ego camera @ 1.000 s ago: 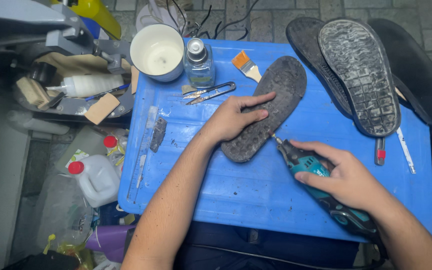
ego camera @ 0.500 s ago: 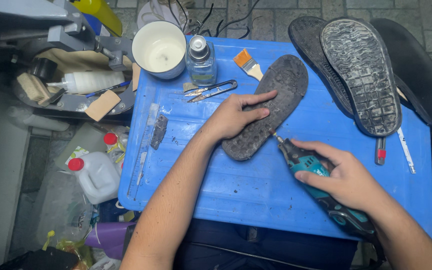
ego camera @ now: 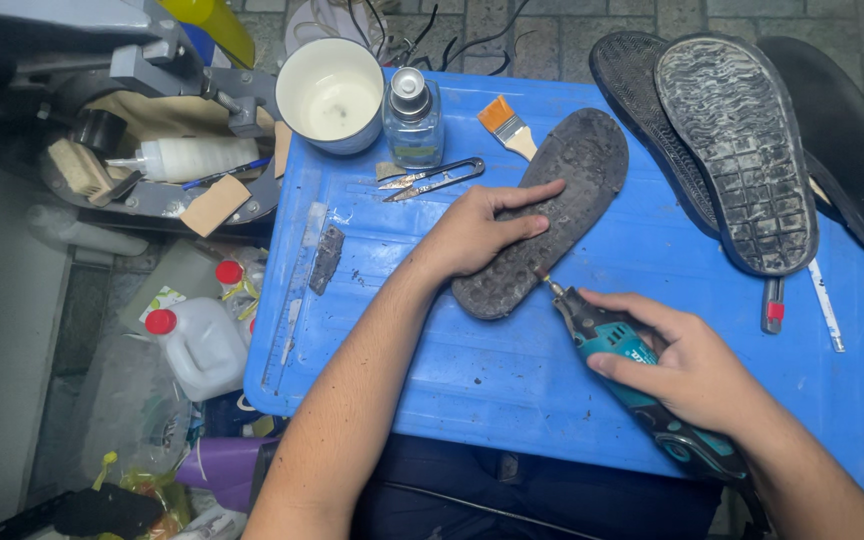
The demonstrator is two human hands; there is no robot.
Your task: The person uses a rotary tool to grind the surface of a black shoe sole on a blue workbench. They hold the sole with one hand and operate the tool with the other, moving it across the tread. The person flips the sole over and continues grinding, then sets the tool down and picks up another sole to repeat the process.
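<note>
A worn grey shoe sole [ego camera: 567, 190] lies diagonally on a blue plastic work surface [ego camera: 512, 370]. My left hand [ego camera: 477, 230] presses flat on the sole's lower half, fingers spread toward the right. My right hand [ego camera: 692, 365] grips a teal and black rotary tool [ego camera: 632, 365]; its thin bit touches the sole's right edge near the heel end. Dust and dark crumbs lie around the sole.
A white cup [ego camera: 332, 95], a small glass bottle [ego camera: 414, 118], an orange brush [ego camera: 507, 125] and small snips [ego camera: 432, 177] sit at the far side. Two black soles [ego camera: 732, 150] lie at the right with a pen-like tool [ego camera: 772, 305]. White jugs [ego camera: 197, 345] stand left, below.
The view has shifted slightly. My left hand stays on the sole and my right hand keeps the tool's bit at the sole's edge; nothing else has moved.
</note>
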